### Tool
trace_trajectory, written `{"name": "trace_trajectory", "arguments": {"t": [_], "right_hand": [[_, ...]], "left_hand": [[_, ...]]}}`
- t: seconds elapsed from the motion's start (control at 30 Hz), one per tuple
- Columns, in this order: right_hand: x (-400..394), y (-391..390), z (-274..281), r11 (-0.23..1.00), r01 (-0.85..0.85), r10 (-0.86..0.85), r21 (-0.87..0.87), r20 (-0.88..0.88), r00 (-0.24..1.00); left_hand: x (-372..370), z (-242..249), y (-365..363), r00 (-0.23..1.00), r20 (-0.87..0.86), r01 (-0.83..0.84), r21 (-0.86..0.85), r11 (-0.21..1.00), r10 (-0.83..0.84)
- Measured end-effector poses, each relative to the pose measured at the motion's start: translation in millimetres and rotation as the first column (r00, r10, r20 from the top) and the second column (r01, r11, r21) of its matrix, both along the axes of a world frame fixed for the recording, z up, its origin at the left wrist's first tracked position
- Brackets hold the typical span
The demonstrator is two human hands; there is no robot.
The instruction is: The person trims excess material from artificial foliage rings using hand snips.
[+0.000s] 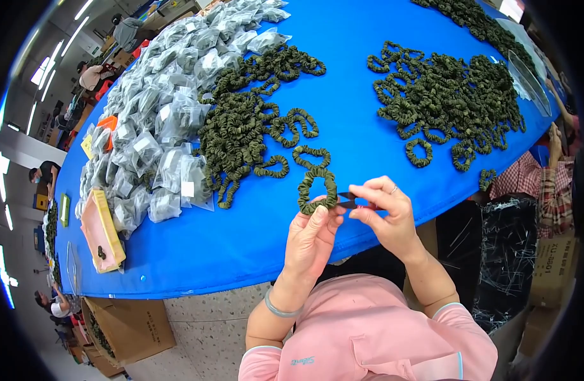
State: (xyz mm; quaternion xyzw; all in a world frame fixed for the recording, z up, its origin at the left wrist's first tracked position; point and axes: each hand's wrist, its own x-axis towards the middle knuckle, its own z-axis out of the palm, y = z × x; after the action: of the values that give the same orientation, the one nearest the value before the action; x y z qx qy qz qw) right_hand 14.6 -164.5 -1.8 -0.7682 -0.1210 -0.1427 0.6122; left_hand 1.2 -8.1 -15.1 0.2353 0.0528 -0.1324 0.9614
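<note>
My left hand [310, 240] pinches the lower edge of a dark green scrunchie [303, 189], holding it up as an open ring above the blue table near its front edge. In my right hand [393, 219] is a small pair of black thread snips [348, 200], gripped between thumb and fingers. The snips' dark blades point left, right at the scrunchie's lower right side. Just beyond the held ring lies another scrunchie [312, 152]. A large heap of the same scrunchies [238, 130] spreads to its left, and a second heap [454, 95] lies to the right.
Clear plastic bags [171, 117] with packed contents pile up along the table's left side. A shallow pink-lined tray [101, 222] stands by the front left edge. Below the table are a cardboard box [136, 330] and a black bin [505, 260] with thread scraps. Other people sit nearby.
</note>
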Motion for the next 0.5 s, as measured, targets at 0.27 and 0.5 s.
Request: {"name": "trace_trajectory", "arguments": {"t": [0.27, 0.5], "right_hand": [[-1.3, 3.7, -5.4, 0.994, 0.023, -0.009, -0.11, 0.121, 0.993], [-2.1, 2.9, -6.4, 0.995, 0.055, -0.043, -0.088, 0.14, 0.989]], "left_hand": [[-1.6, -3.4, -3.6, 0.997, 0.067, -0.029, 0.004, 1.0, 0.028], [-2.8, -4.2, -2.3, 0.999, 0.035, -0.005, -0.02, 1.0, 0.006]]}}
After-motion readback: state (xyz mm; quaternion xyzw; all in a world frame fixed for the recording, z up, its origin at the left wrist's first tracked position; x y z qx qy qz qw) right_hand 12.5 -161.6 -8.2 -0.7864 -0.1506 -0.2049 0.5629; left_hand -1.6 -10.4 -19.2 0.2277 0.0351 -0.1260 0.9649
